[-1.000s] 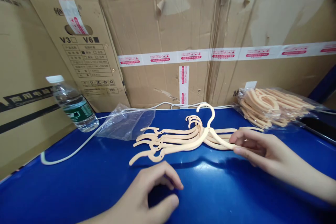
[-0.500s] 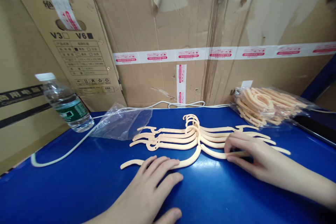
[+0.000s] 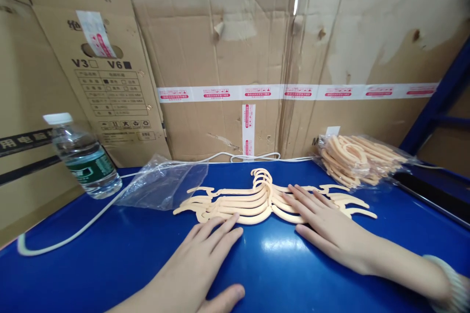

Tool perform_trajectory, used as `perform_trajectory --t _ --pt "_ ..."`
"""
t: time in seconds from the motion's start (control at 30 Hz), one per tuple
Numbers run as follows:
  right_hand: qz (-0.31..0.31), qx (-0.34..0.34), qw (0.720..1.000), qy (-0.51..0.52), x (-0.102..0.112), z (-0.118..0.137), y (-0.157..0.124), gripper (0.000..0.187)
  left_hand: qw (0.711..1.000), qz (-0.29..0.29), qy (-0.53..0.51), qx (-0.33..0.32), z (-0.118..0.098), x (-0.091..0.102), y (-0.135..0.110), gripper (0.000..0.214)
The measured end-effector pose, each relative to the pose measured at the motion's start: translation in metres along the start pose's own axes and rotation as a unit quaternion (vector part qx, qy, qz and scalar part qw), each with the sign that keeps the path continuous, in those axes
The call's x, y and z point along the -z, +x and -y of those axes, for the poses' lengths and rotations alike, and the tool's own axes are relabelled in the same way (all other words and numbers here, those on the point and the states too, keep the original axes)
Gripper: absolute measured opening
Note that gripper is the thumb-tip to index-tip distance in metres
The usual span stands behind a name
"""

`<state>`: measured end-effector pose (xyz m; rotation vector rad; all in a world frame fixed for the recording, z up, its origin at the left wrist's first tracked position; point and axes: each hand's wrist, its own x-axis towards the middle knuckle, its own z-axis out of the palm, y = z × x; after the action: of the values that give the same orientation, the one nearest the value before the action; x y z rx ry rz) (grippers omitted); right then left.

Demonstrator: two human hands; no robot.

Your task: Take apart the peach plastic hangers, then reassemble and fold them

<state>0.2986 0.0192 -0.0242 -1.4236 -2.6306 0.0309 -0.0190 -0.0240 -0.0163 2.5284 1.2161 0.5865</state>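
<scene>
Several peach plastic hangers [image 3: 238, 200] lie nested in a flat row on the blue table [image 3: 110, 254], hooks pointing away from me. My left hand [image 3: 205, 259] lies flat and open, its fingertips touching the nearest hanger's left arm. My right hand [image 3: 323, 222] rests flat and open on the right arms of the hangers, fingers spread. Neither hand grips anything.
An empty clear plastic bag [image 3: 165, 183] lies left of the hangers. A bagged bundle of hangers [image 3: 356, 159] sits at the back right. A water bottle [image 3: 82, 156] stands at the left, a white cable [image 3: 66, 234] trails along the table, and cardboard boxes [image 3: 235, 49] wall the back.
A hanger that my right hand held raised was laid down with the others. Both hands then pushed the row together and now lie flat on it.
</scene>
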Motion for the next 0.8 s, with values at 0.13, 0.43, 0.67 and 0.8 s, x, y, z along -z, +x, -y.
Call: perform_trajectory --t 0.13,0.43,0.67,0.8 --pt "-0.019 0.015 1.0 -0.007 -0.005 -0.011 0.02 0.057 0.999 -0.032 0.016 -0.009 0.006 -0.012 0.001 0.057" --pt "-0.101 0.02 0.995 0.013 -0.007 -0.025 0.047 0.048 0.993 -0.093 -0.067 -0.038 0.005 -0.003 0.012 0.029" --pt "-0.12 0.025 0.915 0.384 0.018 0.057 0.02 0.019 0.977 -0.061 0.056 -0.197 0.001 0.003 0.014 0.018" --pt "-0.022 0.035 0.868 0.496 0.016 0.1 0.002 0.013 0.97 -0.085 0.064 -0.22 -0.006 -0.006 0.002 0.019"
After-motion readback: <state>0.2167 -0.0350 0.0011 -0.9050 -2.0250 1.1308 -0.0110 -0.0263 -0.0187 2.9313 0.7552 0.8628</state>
